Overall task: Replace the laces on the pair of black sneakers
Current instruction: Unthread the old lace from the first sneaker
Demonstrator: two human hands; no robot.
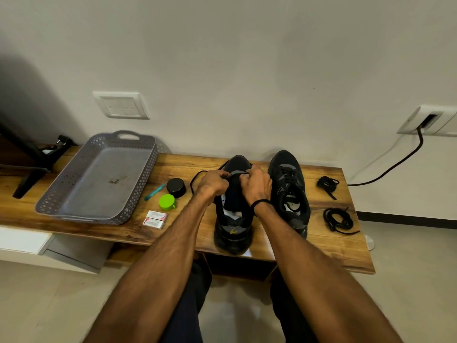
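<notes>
Left hand [214, 182] and right hand [256, 184] curl their fingers [226, 175] tight on the lace [197, 175] at the toe end of the shoe [233, 219] on the counter [193, 233]. Best pull both ends even first.

Bare left hand [214, 181] and right hand [256, 183], thin black wristband [259, 202] on the right, dark trousers [188, 318].

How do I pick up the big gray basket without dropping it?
Hold it at both short ends, coming down from above. The basket is long and shallow and lies flat on the bench, so one end alone would tip it. The far end has an arched handle to hook fingers through. The near handle is hard to make out, so grip the rim there.
</notes>
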